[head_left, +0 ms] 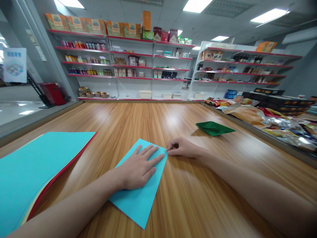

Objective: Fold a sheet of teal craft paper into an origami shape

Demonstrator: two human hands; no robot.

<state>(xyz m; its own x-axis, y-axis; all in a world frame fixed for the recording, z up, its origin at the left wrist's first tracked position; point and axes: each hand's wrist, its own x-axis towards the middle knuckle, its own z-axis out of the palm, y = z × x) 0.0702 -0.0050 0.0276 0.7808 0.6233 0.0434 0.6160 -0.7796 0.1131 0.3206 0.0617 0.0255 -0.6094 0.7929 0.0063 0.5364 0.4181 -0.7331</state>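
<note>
A light blue sheet of paper (145, 201) lies at a slant on the wooden table in front of me. My left hand (140, 167) rests flat on it with the fingers spread, pressing on its upper half. At the sheet's upper right corner my right hand (179, 147) pinches the paper's tip between thumb and forefinger, the other fingers curled in. Beyond my right hand sits a folded green paper piece (215, 128), apart from both hands.
A stack of coloured paper (49, 158), blue on top with yellow and red edges below, covers the table's left side. Packaged snacks (262, 115) lie past the raised right edge of the wooden table (111, 115). Stocked shelves (133, 56) stand behind.
</note>
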